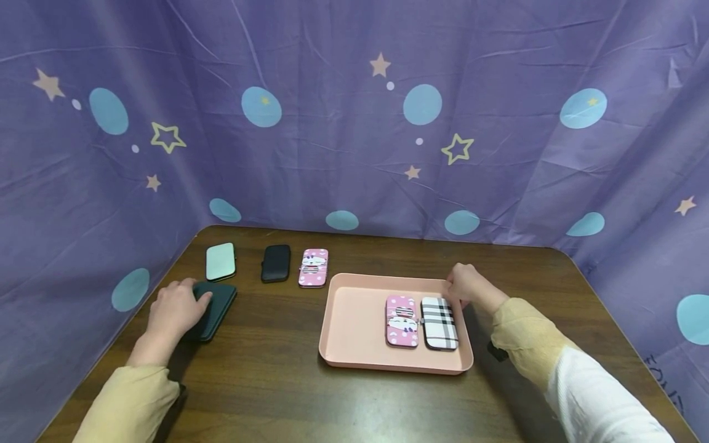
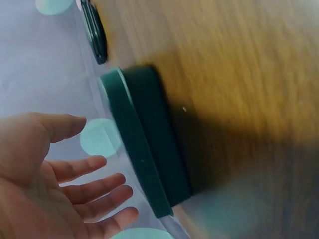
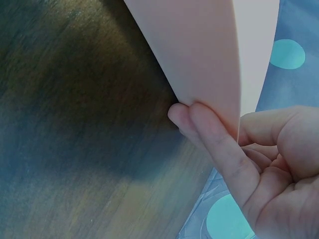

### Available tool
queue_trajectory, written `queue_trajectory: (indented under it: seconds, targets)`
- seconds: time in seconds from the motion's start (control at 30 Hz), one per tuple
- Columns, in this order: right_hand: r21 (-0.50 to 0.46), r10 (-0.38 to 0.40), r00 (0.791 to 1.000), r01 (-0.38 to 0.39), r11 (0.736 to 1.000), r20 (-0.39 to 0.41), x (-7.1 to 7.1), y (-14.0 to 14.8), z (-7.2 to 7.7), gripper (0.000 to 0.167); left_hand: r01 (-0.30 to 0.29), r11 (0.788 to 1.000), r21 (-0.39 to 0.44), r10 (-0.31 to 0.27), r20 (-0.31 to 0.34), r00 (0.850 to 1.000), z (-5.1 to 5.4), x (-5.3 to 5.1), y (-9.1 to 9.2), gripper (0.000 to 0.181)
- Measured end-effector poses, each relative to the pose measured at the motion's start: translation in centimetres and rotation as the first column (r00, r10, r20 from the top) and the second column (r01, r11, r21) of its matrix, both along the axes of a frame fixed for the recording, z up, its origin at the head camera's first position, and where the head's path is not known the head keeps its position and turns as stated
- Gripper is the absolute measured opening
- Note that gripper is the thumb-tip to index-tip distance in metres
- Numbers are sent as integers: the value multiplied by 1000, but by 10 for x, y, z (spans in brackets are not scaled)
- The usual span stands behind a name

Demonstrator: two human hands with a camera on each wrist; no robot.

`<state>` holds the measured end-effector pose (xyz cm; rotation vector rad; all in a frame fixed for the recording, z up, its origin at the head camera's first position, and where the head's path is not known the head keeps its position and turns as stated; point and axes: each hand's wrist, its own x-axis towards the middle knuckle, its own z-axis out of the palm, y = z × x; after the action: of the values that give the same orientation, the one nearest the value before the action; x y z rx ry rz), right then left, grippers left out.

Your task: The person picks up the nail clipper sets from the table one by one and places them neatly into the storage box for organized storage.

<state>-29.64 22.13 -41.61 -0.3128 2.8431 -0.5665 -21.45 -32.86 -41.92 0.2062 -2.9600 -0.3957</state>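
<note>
In the head view my left hand (image 1: 176, 311) is over a dark green rectangular box (image 1: 220, 307) at the table's left side. The left wrist view shows the fingers spread and apart from the green box (image 2: 144, 144). My right hand (image 1: 471, 284) pinches the far right corner of a pink tray (image 1: 354, 332). In the right wrist view, thumb and fingers of the right hand (image 3: 259, 174) lie on both sides of the tray's wall (image 3: 199, 50). Inside the tray lie a pink cat-patterned case (image 1: 402, 335) and a plaid case (image 1: 440, 324), side by side.
Behind the green box lies a mint case (image 1: 220, 261). A black case (image 1: 276, 263) and another pink cat-patterned case (image 1: 314, 268) lie to its right along the back. A purple curtain (image 1: 332, 154) hangs behind the wooden table (image 1: 260, 381).
</note>
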Motion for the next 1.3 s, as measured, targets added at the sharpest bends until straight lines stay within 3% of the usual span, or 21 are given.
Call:
queue_trajectory:
  seconds: [0.17,0.4,0.6,0.83,1.3]
  targets:
    - [-9,0,1000,0,1000,3,0,0,-1,26,-31,1000,-6,31,80,996,-2,-4,-12,56]
    - [-17,-16,1000,17,1000,12,-1,1,-1,25,8,1000,-3,-8,196,981,2,-14,-25,63]
    - [-20,-7,1000,7,1000,12,0,1,-1,27,40,999,15,-42,300,953,9,-20,-32,66]
    - [-38,-9,1000,10,999,7,0,1,0,25,-10,999,41,-8,414,910,15,-27,-36,86]
    - [-44,-11,1000,11,999,8,-1,2,-2,24,-109,989,100,51,465,884,11,-32,-41,104]
